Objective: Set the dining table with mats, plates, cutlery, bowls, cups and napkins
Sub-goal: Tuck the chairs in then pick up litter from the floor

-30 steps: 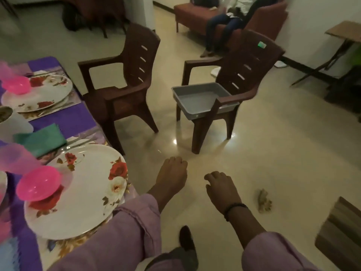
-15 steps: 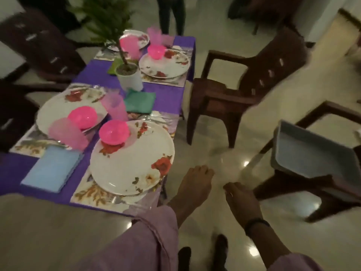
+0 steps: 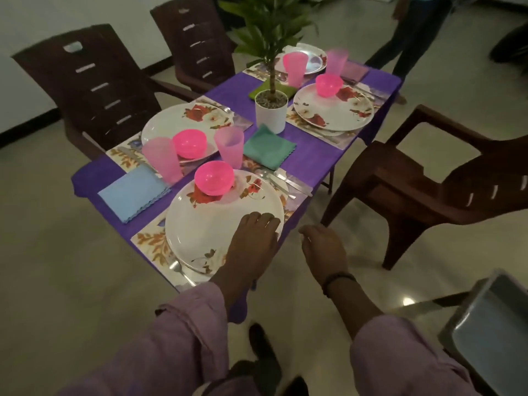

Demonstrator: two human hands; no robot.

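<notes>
A person stands at the near end of a small dining table (image 3: 320, 155) draped in purple cloth, four floral plates (image 3: 217, 224) each on its own mat. The left hand (image 3: 251, 238), at lower centre, hovers over the nearest plate's rim, fingers loosely curled with nothing in its grip, seemingly checking the setting. The right hand (image 3: 323, 247) hangs beside the table corner, equally relaxed and empty. Pink bowls (image 3: 214, 181) sit on the plates, pink cups (image 3: 228, 147) stand between, and folded napkins (image 3: 131, 192) with cutlery (image 3: 288, 184) flank them, so the layout looks nearly finished. A potted plant (image 3: 271, 110) marks the centre. Brown plastic chairs (image 3: 428, 178) ring the table on a glossy pale floor; a grey tray (image 3: 491, 332) waits at lower right.
</notes>
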